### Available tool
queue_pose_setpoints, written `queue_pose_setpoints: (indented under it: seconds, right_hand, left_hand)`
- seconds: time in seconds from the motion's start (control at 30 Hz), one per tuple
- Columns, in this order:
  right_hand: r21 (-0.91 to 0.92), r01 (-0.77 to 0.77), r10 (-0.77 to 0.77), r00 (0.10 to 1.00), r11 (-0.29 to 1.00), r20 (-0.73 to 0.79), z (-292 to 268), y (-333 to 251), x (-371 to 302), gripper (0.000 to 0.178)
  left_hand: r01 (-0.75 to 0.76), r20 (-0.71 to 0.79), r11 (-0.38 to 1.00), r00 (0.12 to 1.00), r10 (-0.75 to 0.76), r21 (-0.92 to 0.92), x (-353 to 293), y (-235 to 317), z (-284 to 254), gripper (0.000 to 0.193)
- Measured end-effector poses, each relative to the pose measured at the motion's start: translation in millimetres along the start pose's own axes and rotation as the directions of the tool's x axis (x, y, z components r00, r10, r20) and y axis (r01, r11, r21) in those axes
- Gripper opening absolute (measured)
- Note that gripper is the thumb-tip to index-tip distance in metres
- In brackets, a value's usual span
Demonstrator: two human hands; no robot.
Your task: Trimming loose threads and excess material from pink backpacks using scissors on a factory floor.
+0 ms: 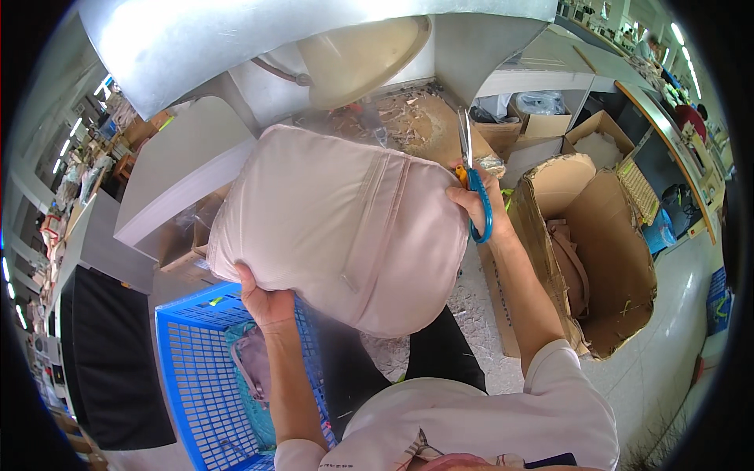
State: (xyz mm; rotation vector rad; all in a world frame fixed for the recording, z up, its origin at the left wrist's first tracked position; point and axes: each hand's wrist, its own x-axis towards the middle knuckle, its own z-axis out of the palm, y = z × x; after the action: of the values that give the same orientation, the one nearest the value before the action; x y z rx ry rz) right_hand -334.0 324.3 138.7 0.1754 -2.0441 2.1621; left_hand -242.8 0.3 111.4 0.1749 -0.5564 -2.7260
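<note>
A pale pink fabric bag (314, 212) with rounded corners and a zipper across it is held up in front of me, tilted. Around its lower left edge closes my left hand (265, 301), thumb on the near face. My right hand (481, 206) grips the bag's right edge and also carries a pair of scissors (481, 206) with teal handles, the blades pointing up and away from the bag. Something small and orange (462, 174) shows beside the scissors; I cannot make out what it is.
Below left stands a blue plastic basket (192, 385) with a mauve bag (253, 363) inside. An open cardboard box (624, 259) to the right holds a brownish-pink bag (567, 263). Ahead are a metal machine hood (236, 47) and a grey table (188, 149). Scraps litter the floor (471, 314).
</note>
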Motion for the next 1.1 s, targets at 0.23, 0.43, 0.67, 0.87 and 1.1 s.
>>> queue_pose_setpoints:
  seconds: [0.23,0.43,0.67,0.87,1.1]
  right_hand:
    - [-0.027,0.03,-0.03,0.999,0.999,-0.027,-7,3,1,0.035]
    - [-0.042,0.0,-0.001,0.999,0.999,-0.035,-9,3,-4,0.034]
    - [-0.051,-0.013,0.012,1.0,0.999,-0.018,-8,1,-5,0.036]
    - [-0.043,0.051,-0.051,0.999,0.998,-0.006,-4,5,-4,0.036]
    - [0.003,-0.036,0.036,0.999,0.999,-0.003,-11,4,-27,0.035]
  left_hand:
    - [0.054,0.033,0.996,0.998,-0.052,-0.068,-2,-7,-1,0.053]
    - [0.047,0.01,0.995,0.999,-0.046,-0.086,-8,-7,-3,0.052]
    - [0.072,0.025,0.994,0.997,-0.07,-0.085,-11,-7,-12,0.051]
    - [0.058,0.012,0.994,0.998,-0.057,-0.092,-16,-4,-18,0.052]
    - [0.117,0.01,0.987,0.993,-0.117,-0.113,-26,-11,-26,0.052]
